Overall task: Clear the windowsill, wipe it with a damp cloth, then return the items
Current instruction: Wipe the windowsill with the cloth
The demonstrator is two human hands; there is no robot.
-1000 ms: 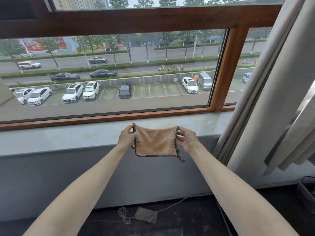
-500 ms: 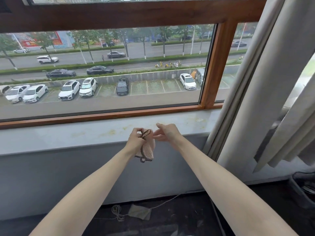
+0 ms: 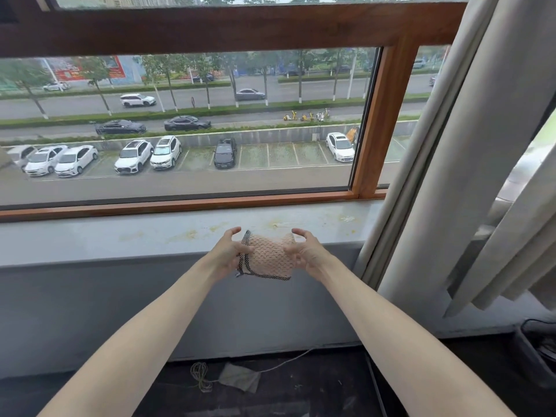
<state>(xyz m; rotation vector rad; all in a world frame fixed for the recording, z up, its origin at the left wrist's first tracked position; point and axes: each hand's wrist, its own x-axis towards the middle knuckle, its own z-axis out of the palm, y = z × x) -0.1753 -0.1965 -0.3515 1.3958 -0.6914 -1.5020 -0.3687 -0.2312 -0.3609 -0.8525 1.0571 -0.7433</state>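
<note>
A peach waffle-weave cloth (image 3: 269, 257) with a dark checked border is folded into a small pad. I hold it in the air just in front of the grey windowsill (image 3: 120, 233). My left hand (image 3: 230, 251) grips its left edge. On the right edge, my right hand (image 3: 304, 252) has its fingers curled over the top. The sill carries yellowish stains near the hands and nothing stands on it in view.
A wooden window frame (image 3: 373, 121) rises behind the sill. Grey curtains (image 3: 469, 164) hang at the right. On the dark floor below lie a coiled cord (image 3: 200, 376) and a small grey pouch (image 3: 239, 380). A dark bin (image 3: 538, 344) sits at the lower right.
The cloth went from spread flat between both hands, to bunched in my left hand, to a folded pad held by both hands. The view shifted slightly.
</note>
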